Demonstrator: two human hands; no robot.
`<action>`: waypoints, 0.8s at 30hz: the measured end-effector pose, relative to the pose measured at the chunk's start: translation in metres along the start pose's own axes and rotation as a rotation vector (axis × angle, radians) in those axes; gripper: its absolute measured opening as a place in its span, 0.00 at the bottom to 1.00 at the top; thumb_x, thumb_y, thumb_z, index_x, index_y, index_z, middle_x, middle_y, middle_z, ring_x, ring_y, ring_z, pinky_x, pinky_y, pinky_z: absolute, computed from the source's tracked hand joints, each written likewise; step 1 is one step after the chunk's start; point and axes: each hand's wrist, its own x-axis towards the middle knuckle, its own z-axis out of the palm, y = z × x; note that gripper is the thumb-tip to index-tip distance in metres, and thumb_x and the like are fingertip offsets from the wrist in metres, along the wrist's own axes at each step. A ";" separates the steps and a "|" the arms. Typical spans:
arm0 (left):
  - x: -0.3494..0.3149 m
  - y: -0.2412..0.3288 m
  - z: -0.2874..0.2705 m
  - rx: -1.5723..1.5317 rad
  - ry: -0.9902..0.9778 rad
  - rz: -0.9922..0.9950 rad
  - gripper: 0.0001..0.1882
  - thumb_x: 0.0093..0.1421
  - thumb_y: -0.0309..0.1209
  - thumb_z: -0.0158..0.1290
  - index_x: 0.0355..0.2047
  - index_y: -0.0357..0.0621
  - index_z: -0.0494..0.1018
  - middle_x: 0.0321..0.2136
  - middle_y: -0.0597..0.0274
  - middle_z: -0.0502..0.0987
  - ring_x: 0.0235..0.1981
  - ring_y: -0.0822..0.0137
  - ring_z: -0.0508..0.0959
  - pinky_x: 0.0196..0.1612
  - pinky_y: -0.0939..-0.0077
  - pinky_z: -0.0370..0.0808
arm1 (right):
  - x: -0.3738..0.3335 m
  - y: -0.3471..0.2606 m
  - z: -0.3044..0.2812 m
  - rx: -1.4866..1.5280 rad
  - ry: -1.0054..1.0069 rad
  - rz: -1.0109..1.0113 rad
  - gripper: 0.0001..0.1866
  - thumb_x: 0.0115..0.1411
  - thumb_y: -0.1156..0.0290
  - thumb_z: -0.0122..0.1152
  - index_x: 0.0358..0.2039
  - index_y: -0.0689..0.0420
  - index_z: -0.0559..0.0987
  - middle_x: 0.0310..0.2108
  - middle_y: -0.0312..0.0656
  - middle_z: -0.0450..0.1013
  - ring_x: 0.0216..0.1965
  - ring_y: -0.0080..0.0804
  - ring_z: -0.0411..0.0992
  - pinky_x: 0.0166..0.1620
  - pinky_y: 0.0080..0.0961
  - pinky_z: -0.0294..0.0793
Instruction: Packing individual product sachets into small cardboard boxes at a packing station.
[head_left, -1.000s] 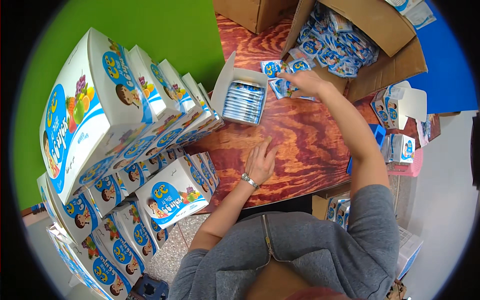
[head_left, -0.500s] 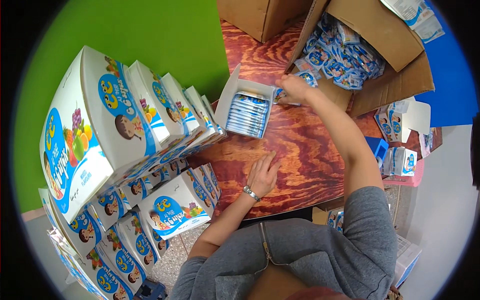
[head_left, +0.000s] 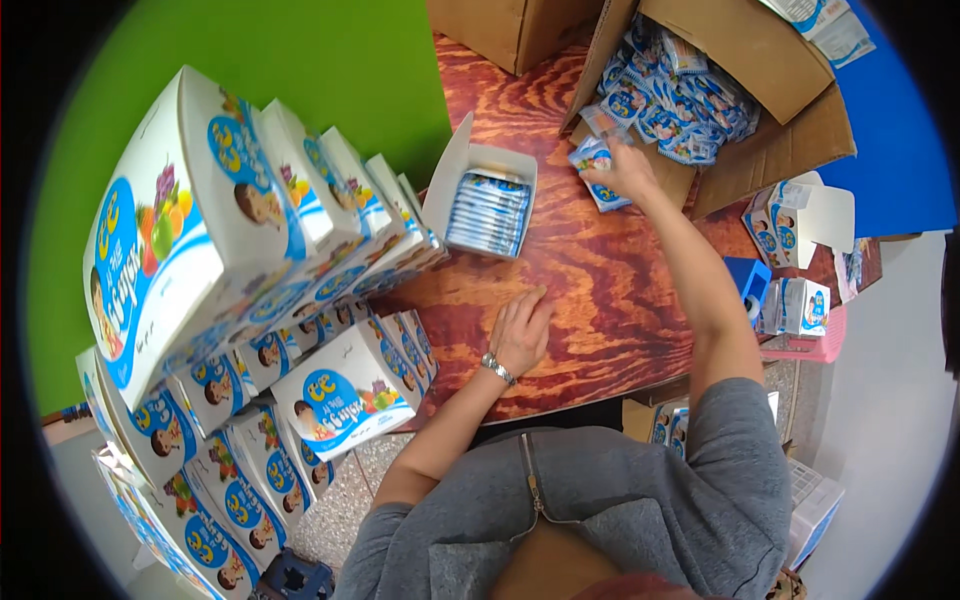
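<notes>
My right hand reaches over the far side of the table, its fingers closed on a blue-and-white sachet beside the carton's opening. Part of the sachet is hidden by the fingers, and I cannot tell if there is more than one. To the left of it stands an open white box with its lid flap raised. A row of several upright blue-and-white sachets fills most of that box. My left hand, with a metal watch at the wrist, rests palm down on the table, fingers stretched out, holding nothing.
A tilted cardboard carton at the far right holds a heap of loose sachets. Stacked white printed boxes rise at the left. Right of the table are a blue object, a pink basket and small boxes.
My right hand has moved right, away from the open white box, with the sachet in its fingers. The left hand stays on the table. The whole view has shifted slightly.
</notes>
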 end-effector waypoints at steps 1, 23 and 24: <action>0.002 0.000 0.001 -0.067 0.011 -0.039 0.16 0.56 0.24 0.56 0.46 0.40 0.76 0.53 0.48 0.73 0.54 0.49 0.73 0.53 0.57 0.72 | -0.013 0.003 0.001 0.039 -0.026 -0.176 0.38 0.47 0.50 0.76 0.52 0.60 0.72 0.43 0.57 0.78 0.47 0.54 0.76 0.48 0.43 0.76; 0.028 -0.015 0.010 -0.429 -0.059 -0.235 0.47 0.49 0.34 0.70 0.66 0.41 0.58 0.43 0.47 0.77 0.41 0.52 0.80 0.44 0.63 0.78 | -0.170 -0.002 0.047 0.153 -0.257 -0.714 0.33 0.57 0.54 0.68 0.60 0.50 0.69 0.56 0.51 0.71 0.51 0.53 0.75 0.50 0.43 0.77; 0.024 -0.013 0.006 -0.358 -0.011 -0.098 0.40 0.48 0.33 0.71 0.60 0.41 0.65 0.40 0.48 0.78 0.38 0.53 0.80 0.42 0.64 0.78 | -0.162 -0.005 0.036 0.145 -0.242 -0.715 0.33 0.57 0.54 0.68 0.60 0.50 0.69 0.56 0.51 0.71 0.51 0.53 0.75 0.50 0.43 0.77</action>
